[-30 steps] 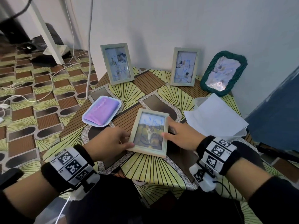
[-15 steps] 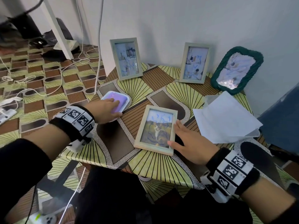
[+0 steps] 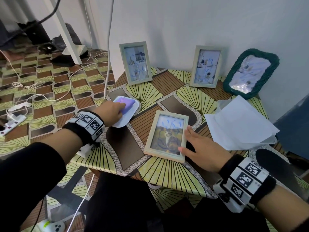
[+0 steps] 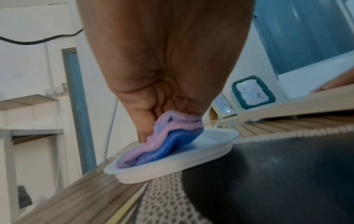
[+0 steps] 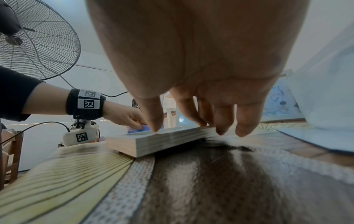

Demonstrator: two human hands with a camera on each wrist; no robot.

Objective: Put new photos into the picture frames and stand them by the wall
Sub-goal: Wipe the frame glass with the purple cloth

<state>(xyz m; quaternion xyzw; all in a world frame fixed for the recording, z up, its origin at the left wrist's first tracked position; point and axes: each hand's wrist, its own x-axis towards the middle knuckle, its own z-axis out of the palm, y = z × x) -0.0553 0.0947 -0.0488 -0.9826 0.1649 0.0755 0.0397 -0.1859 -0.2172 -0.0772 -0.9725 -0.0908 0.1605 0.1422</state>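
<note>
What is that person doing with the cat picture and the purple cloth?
The right hand rests with straight fingers on the cat picture frame, lying flat on the table. The left hand pinches the purple cloth in its white tray. Three other frames stand by the wall.

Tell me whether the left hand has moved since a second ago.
Yes. The left hand left the lying cat-photo frame and went leftward and away, to the white tray, where it now pinches the purple cloth.
</note>
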